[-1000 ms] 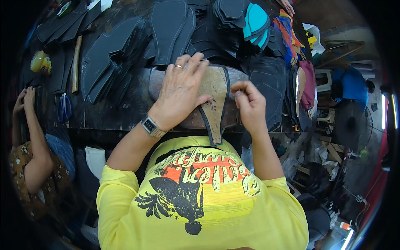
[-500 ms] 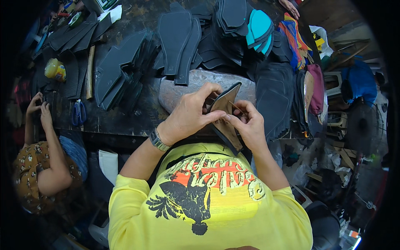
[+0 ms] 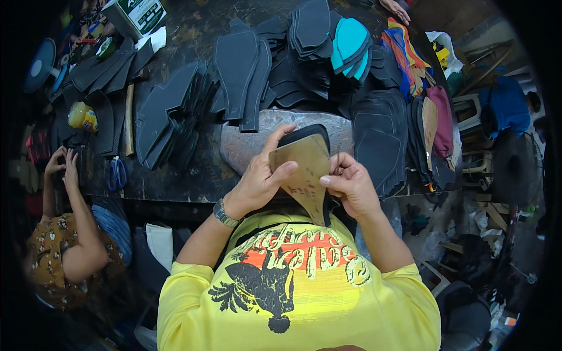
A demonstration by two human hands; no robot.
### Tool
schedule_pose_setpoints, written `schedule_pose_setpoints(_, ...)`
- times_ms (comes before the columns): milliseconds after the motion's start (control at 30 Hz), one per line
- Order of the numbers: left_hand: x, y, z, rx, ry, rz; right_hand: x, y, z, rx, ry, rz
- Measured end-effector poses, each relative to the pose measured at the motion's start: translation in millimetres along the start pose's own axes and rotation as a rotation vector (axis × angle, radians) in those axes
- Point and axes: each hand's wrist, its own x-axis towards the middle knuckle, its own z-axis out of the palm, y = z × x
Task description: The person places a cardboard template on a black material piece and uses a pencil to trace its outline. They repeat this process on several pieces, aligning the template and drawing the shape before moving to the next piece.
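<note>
A brown pattern template (image 3: 301, 167), broad at the top and narrowing to a tip, lies over black cut material (image 3: 319, 130) that shows along its upper and right edges. My left hand (image 3: 260, 178) is closed round its left side, thumb on the brown face and fingers behind. At the right edge, my right hand (image 3: 351, 184) has thumb and forefinger pinched together, touching or very close to the edge. What they hold, if anything, is hidden. Beneath and behind the template, a worn grey stone slab (image 3: 240, 143) rests on the dark table.
Stacks of black cut pieces (image 3: 237, 73) cover the dark table (image 3: 187, 41), with turquoise pieces (image 3: 349, 50) among them. Blue-handled scissors (image 3: 117, 174), a wooden stick (image 3: 129, 120) and a yellow jar (image 3: 82, 117) lie left. A co-worker (image 3: 82, 245) sits at the left.
My left hand has turned the template from nearly edge-on to facing up, so its brown face shows. The thin stick-like thing seen by my right fingers is no longer visible.
</note>
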Motion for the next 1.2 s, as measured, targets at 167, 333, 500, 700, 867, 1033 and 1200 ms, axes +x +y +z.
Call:
schedule_pose_setpoints(167,2,-2,-1,-0.199,0.053,-0.312,-4,-30,-30,0.114,0.152,-0.271)
schedule_pose_setpoints(333,53,23,-58,0.219,0.314,0.009,-26,-71,-70,0.152,0.268,-0.428)
schedule_pose_setpoints(500,113,50,-61,0.989,0.551,0.530,-45,-86,-92,0.126,0.371,-0.565)
schedule_pose_setpoints(700,112,24,54,0.704,-0.163,0.457,-53,-75,-105,0.229,0.417,-0.519)
schedule_pose_setpoints(867,122,-5,111,0.828,-0.322,0.394,-60,-69,-108,0.207,0.473,-0.526)
schedule_pose_setpoints(1033,141,-7,115,0.769,-0.364,0.250,-68,-70,-107,0.210,0.461,-0.555)
schedule_pose_setpoints(1200,135,23,90,0.137,-0.133,0.259,-76,-76,-100,0.255,0.350,-0.610)
